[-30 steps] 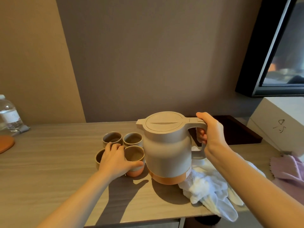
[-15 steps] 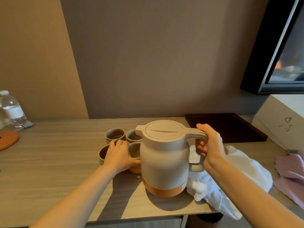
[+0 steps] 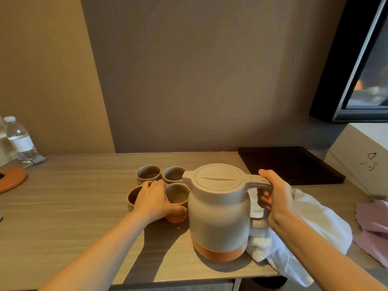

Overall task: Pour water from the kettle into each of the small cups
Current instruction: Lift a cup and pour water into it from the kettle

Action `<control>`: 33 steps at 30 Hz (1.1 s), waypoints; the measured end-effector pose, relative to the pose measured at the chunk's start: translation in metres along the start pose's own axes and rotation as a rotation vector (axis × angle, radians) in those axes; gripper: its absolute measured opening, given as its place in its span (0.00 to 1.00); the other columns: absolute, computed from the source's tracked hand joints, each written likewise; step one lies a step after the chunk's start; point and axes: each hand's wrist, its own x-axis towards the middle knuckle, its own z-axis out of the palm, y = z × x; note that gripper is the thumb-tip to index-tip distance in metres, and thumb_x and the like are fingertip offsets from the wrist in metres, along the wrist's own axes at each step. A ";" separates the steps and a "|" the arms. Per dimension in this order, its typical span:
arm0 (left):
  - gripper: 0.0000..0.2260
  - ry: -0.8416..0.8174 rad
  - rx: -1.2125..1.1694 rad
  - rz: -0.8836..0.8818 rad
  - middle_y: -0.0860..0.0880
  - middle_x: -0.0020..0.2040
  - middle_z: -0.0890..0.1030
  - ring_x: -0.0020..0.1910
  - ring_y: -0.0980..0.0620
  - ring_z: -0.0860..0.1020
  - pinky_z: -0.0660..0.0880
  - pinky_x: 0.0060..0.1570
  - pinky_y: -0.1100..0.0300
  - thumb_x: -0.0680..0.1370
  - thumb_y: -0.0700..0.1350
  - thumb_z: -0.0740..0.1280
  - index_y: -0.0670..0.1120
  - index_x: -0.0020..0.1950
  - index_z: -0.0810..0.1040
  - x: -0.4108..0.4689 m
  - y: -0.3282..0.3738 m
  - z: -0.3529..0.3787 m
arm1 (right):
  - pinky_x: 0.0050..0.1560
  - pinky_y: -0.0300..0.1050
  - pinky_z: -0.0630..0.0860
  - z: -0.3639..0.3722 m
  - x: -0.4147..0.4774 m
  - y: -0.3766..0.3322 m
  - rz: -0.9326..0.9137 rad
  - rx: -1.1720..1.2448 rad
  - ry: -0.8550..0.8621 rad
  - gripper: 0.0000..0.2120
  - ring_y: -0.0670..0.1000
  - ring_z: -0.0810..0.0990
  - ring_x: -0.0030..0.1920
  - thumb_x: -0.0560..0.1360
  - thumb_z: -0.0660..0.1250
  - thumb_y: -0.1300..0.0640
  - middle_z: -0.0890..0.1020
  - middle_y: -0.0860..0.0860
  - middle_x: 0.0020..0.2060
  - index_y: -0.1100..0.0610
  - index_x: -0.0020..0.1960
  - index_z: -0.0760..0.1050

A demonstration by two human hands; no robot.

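Observation:
A beige kettle [image 3: 218, 213] with an orange base is upright near the front edge of the wooden counter [image 3: 69, 211], its lid shut and its spout pointing left. My right hand [image 3: 275, 198] is wrapped around its handle. Several small cups stand in a cluster left of the kettle: two at the back [image 3: 148, 174] [image 3: 173, 174], one front left [image 3: 132, 196], and one front right with an orange base [image 3: 177, 201]. My left hand [image 3: 154, 201] grips the front right cup from its left side. The spout is just above that cup's rim.
A white cloth [image 3: 310, 229] lies under my right forearm, with a pink cloth [image 3: 373, 225] further right. A dark tray [image 3: 289, 164] sits at the back right beside a white box [image 3: 363, 152]. A water bottle [image 3: 20, 139] and an orange disc [image 3: 11, 179] are at far left.
The kettle has come nearer to me and further right in view, still upright in my right hand. My left hand stays on the front right cup.

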 end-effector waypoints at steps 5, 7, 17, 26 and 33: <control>0.42 0.010 -0.116 0.012 0.49 0.63 0.75 0.66 0.48 0.68 0.74 0.60 0.51 0.58 0.70 0.75 0.50 0.65 0.71 0.002 0.000 -0.007 | 0.21 0.37 0.60 -0.008 0.006 -0.002 -0.048 -0.035 0.021 0.21 0.45 0.62 0.19 0.73 0.66 0.55 0.66 0.50 0.18 0.56 0.23 0.71; 0.43 0.022 -0.131 0.026 0.49 0.63 0.75 0.67 0.48 0.67 0.73 0.60 0.52 0.58 0.70 0.74 0.50 0.67 0.70 0.002 0.000 -0.009 | 0.22 0.38 0.59 -0.011 0.008 -0.003 -0.046 -0.041 0.029 0.21 0.46 0.61 0.20 0.74 0.66 0.55 0.65 0.49 0.17 0.56 0.23 0.69; 0.43 0.057 -0.314 0.059 0.50 0.63 0.73 0.64 0.49 0.70 0.76 0.58 0.51 0.60 0.65 0.78 0.54 0.67 0.64 -0.007 0.008 -0.015 | 0.33 0.43 0.64 -0.023 0.014 -0.014 -0.037 -0.107 0.093 0.16 0.49 0.65 0.28 0.74 0.66 0.54 0.69 0.52 0.23 0.59 0.30 0.70; 0.38 0.045 -0.590 0.089 0.55 0.59 0.74 0.60 0.52 0.73 0.72 0.50 0.60 0.62 0.56 0.81 0.55 0.65 0.64 -0.026 0.018 -0.021 | 0.32 0.43 0.63 -0.029 0.016 -0.019 -0.032 -0.108 0.095 0.16 0.48 0.63 0.26 0.74 0.66 0.53 0.67 0.51 0.22 0.59 0.31 0.70; 0.37 0.067 -0.732 0.036 0.56 0.58 0.72 0.59 0.52 0.72 0.71 0.46 0.61 0.64 0.51 0.81 0.56 0.66 0.63 -0.033 0.020 -0.024 | 0.34 0.42 0.65 -0.017 0.010 -0.019 -0.048 -0.163 0.064 0.15 0.49 0.66 0.28 0.74 0.66 0.52 0.70 0.54 0.27 0.60 0.33 0.74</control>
